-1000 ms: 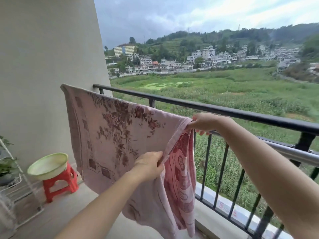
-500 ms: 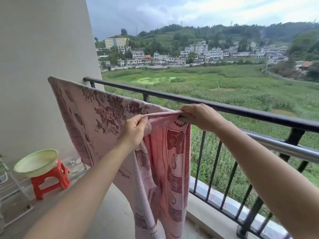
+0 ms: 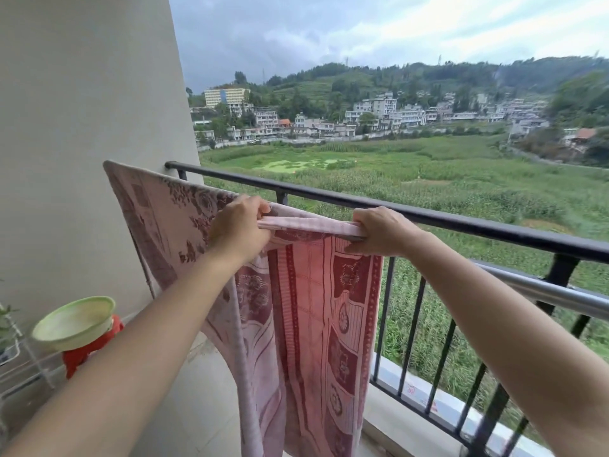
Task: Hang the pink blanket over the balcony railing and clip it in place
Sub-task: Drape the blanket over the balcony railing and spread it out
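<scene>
The pink blanket, patterned with dark red flowers and squares, hangs from a silver inner bar just inside the black balcony railing. Its left part stretches toward the wall. My left hand grips the top edge at the left. My right hand grips the same edge at the right, and the fabric is pulled taut between them. The red side hangs down below both hands. No clip is in view.
A pale green basin sits on a red stool at the lower left, by a white wire rack. The beige wall closes the left side. Beyond the railing are fields and houses.
My left hand rose from the hanging fabric to the top edge. Both hands now stretch the edge flat along the bar, farther apart than before.
</scene>
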